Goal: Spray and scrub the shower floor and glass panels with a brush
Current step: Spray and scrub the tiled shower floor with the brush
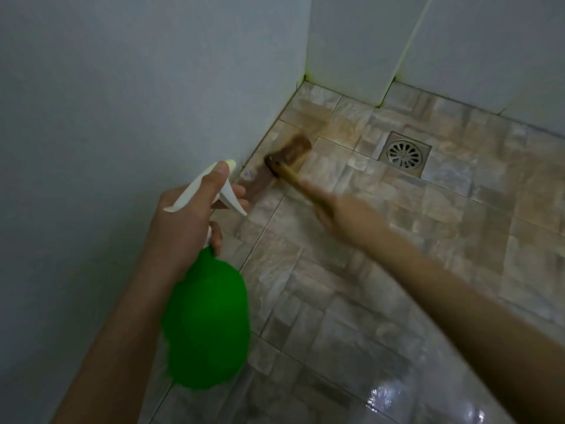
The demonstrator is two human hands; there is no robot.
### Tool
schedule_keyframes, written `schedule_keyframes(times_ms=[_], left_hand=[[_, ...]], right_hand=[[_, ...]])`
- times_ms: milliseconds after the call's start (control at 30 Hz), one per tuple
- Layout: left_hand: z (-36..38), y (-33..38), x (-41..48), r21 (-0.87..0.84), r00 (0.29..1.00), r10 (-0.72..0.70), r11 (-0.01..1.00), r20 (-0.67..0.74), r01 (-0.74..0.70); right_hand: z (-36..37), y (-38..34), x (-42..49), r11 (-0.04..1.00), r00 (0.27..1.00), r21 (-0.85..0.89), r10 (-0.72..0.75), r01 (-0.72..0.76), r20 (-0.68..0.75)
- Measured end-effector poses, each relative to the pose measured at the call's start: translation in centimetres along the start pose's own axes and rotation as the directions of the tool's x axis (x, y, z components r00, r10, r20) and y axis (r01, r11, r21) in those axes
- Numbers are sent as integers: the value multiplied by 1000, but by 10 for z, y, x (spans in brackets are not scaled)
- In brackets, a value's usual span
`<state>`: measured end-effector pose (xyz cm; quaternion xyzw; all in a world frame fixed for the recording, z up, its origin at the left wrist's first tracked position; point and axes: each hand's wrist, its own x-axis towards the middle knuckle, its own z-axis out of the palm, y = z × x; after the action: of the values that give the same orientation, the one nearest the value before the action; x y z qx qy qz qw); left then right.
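My left hand [186, 221] grips the white trigger head of a green spray bottle [206, 325], its nozzle aimed at the foot of the left wall. My right hand [342, 215] holds the wooden handle of a brown scrub brush [290, 153]. The brush head lies on the tiled shower floor [382, 270] near the left wall, blurred by motion. My right hand is blurred too, and the handle's end is hidden inside it.
A round metal floor drain [404, 153] sits to the right of the brush. A pale wall [122, 102] rises on the left, and white tiled walls [458, 41] close the far corner. Wet floor glints at the bottom right [412, 399].
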<state>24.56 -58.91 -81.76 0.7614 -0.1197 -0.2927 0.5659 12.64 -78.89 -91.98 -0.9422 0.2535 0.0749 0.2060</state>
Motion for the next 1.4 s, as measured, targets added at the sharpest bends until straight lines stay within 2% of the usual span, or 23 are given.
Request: schedule_keyframes(times_ms=[67, 133, 233, 333, 433, 500, 600, 700, 767, 867, 967, 1033, 1200, 1267, 1400], left_hand=[[4, -1, 3, 11, 1000, 12, 1000, 22, -12], [8, -1, 4, 23, 999, 20, 1000, 39, -21], [16, 2, 10, 6, 999, 26, 1000, 38, -27], [24, 5, 12, -7, 998, 22, 1000, 55, -21], [37, 5, 12, -26, 996, 4, 1000, 94, -2], [46, 4, 12, -32, 994, 12, 999, 108, -9], [54, 6, 13, -50, 995, 15, 999, 95, -10], [55, 8, 13, -48, 996, 3, 999, 93, 2], [57, 8, 13, -41, 995, -8, 999, 97, 12], [64, 8, 14, -2, 996, -13, 1000, 93, 13], [69, 6, 15, 18, 994, -3, 1000, 105, 1], [68, 4, 15, 5, 994, 9, 1000, 109, -10], [62, 9, 9, -48, 990, 14, 999, 138, -8], [63, 10, 9, -40, 990, 13, 999, 141, -8], [75, 9, 8, 29, 985, 17, 999, 171, -22]], right_hand=[[-24, 20, 55, 996, 997, -38, -81, 81, -3], [-41, 45, 74, 991, 992, -54, -121, 122, 36], [-66, 91, 37, 986, 986, -92, -129, 139, 104], [-90, 107, 10, 977, 972, -179, -78, 119, 223], [-93, 86, 57, 972, 988, -191, -120, 137, 98], [-79, 79, 92, 982, 990, -129, -134, 140, 53], [-88, 107, 95, 987, 993, -110, -108, 113, 49], [-126, 127, 41, 992, 977, -126, 23, 4, 211], [-142, 126, 24, 979, 957, -192, 119, -69, 264], [-124, 107, 56, 972, 989, -231, 69, -38, 130], [-88, 94, 83, 993, 999, -121, 7, -2, 37], [-81, 112, 62, 997, 1000, -73, 1, 0, 2], [-74, 170, -75, 974, 974, -4, 225, -225, -23], [-66, 165, -72, 969, 967, 28, 248, -246, -65], [-52, 138, 4, 956, 939, 50, 292, -288, -181]])
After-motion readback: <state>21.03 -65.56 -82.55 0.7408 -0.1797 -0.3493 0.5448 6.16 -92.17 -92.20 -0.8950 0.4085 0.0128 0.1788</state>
